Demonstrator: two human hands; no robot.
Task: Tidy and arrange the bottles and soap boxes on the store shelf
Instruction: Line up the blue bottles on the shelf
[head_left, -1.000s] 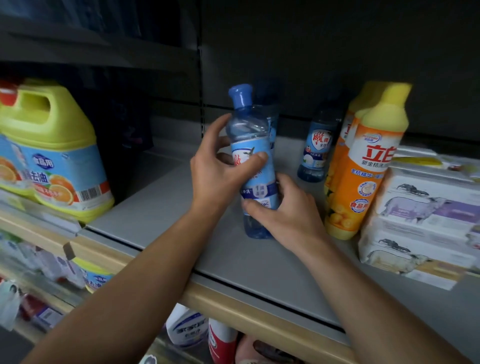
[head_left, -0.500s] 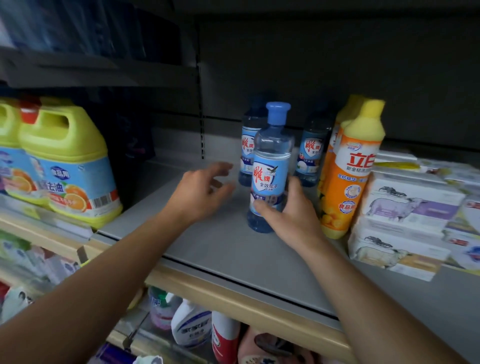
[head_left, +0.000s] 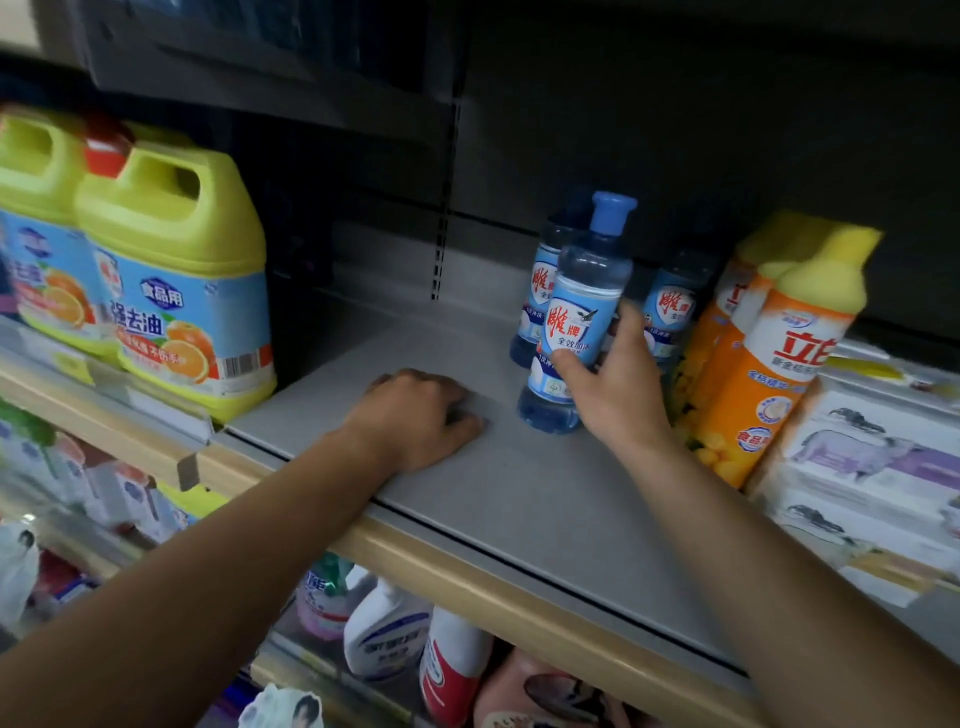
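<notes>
A clear blue bottle (head_left: 576, 312) with a blue cap stands on the grey shelf (head_left: 519, 499), and my right hand (head_left: 618, 384) grips its lower half. Two more blue bottles (head_left: 670, 312) stand behind it. Orange bottles with yellow caps (head_left: 779, 364) stand just to the right. White soap boxes (head_left: 872, 457) are stacked at the far right. My left hand (head_left: 415, 415) rests on the shelf left of the bottle, fingers curled, holding nothing.
Big yellow jugs (head_left: 176, 291) fill the shelf section on the left. Spray bottles (head_left: 384, 634) and other goods stand on the shelf below. The shelf's wooden front edge (head_left: 467, 577) runs under my arms. A dark back panel closes the shelf.
My left hand let go of the bottle and came down onto the shelf. My right hand has kept hold of the bottle, which has moved back toward the other blue bottles.
</notes>
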